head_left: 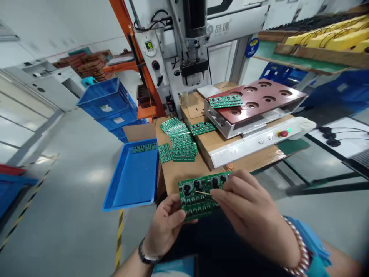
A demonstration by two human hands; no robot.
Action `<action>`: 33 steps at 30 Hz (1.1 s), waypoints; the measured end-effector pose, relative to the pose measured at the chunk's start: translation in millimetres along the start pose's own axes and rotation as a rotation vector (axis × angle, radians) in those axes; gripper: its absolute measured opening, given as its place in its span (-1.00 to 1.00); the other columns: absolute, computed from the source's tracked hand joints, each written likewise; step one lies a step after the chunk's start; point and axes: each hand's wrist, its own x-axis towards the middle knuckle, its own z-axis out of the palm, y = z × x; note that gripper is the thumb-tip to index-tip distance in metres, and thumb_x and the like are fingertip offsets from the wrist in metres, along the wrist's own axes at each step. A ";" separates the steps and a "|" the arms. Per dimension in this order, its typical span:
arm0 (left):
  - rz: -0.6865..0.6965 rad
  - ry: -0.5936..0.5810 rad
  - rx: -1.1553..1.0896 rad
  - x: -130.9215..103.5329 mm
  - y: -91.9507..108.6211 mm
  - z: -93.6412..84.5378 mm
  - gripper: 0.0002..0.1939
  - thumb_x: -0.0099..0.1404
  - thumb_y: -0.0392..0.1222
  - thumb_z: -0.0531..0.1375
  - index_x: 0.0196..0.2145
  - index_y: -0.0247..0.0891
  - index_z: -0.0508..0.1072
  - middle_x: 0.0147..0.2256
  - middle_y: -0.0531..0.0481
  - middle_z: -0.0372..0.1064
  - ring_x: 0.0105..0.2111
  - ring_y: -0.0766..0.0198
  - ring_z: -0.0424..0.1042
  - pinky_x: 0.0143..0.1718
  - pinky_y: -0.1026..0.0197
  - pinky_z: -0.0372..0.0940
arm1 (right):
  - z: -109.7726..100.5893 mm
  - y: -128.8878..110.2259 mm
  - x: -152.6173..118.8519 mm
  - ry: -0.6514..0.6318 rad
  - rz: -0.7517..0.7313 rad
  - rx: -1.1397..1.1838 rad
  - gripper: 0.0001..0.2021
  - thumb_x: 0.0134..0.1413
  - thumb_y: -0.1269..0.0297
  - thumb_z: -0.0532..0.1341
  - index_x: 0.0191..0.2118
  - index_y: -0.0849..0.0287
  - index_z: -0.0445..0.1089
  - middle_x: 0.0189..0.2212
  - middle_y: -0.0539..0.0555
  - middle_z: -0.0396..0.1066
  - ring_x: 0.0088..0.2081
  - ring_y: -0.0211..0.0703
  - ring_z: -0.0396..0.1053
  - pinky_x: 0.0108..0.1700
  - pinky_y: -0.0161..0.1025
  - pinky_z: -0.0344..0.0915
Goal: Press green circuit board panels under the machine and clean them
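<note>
So we've got a green circuit board (197, 202) up over our lap, by the near edge of the bench (188, 171). Our left hand (163, 225) pinches its left end, and our right hand's (250, 209) fingers are closed on a thin stick (203, 192), tip near the black parts; can't tell if it's touching. More boards (181, 140) lie spread beyond, beside a blue tray (131, 179).
</note>
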 end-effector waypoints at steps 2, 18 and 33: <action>-0.001 -0.020 0.003 -0.1 -0.9 0.1 -0.75 -0.03 -0.25 0.37 -0.32 -0.20 0.55 -0.37 -0.01 0.53 -0.39 0.24 0.48 -0.40 0.23 0.44 | 3.2 -0.9 0.8 -0.008 -0.017 -0.014 -0.84 0.05 0.57 0.11 -0.31 0.25 0.40 -0.53 0.04 0.20 -0.42 -0.26 0.03 -0.39 -0.24 0.07; -0.012 -0.059 0.007 -1.4 -0.8 0.1 -0.77 -0.02 -0.26 0.36 -0.32 -0.19 0.55 -0.44 0.02 0.50 -0.46 0.30 0.46 -0.45 0.32 0.40 | 8.1 2.0 3.7 0.009 -0.045 -0.028 -0.85 0.04 0.56 0.12 -0.32 0.26 0.39 -0.55 0.03 0.19 -0.42 -0.25 0.05 -0.36 -0.24 0.10; -0.005 -0.062 0.042 -0.7 -2.5 -1.1 -0.77 -0.02 -0.23 0.36 -0.32 -0.22 0.55 -0.42 -0.02 0.50 -0.41 0.19 0.47 -0.39 0.17 0.42 | 8.7 0.5 5.9 0.019 -0.044 -0.044 -0.87 0.05 0.54 0.12 -0.33 0.26 0.39 -0.54 0.03 0.19 -0.42 -0.25 0.05 -0.31 -0.22 0.12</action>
